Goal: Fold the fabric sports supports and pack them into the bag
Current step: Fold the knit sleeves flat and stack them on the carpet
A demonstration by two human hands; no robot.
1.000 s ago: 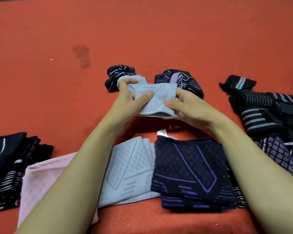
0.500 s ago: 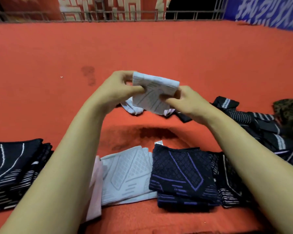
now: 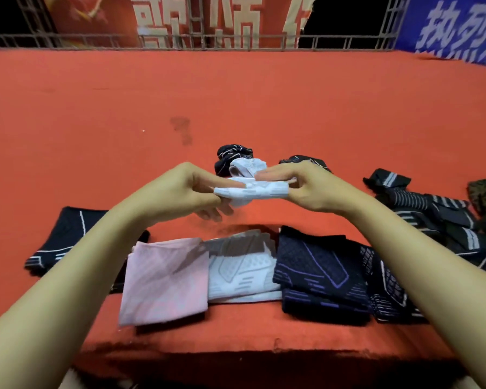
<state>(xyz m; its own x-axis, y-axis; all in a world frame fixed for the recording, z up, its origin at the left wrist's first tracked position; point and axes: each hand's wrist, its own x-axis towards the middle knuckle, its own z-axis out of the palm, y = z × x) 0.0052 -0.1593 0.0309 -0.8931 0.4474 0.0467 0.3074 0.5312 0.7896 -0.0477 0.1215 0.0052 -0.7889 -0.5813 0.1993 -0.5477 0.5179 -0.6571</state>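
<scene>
A folded pale grey support [image 3: 251,192] is held flat above the red table [image 3: 236,102]. My left hand [image 3: 191,192] pinches its left end and my right hand [image 3: 306,183] pinches its right end. Below them lie folded supports in a row: a pink one [image 3: 163,279], a pale grey one [image 3: 242,273], a navy one with purple lines [image 3: 320,273] and a black patterned one [image 3: 387,290]. A black stack [image 3: 65,237] sits at the left. No bag is in view.
Unfolded supports lie behind my hands: a black bundle [image 3: 230,158] and a pale grey one [image 3: 247,165]. A heap of black striped supports [image 3: 432,211] fills the right side. The table's near edge [image 3: 236,352] is close to me. A railing [image 3: 208,40] and banners stand behind.
The pale grey support went from upright in front of me to lying flat and lower between my hands. My view tilted up, showing more of the room behind the table.
</scene>
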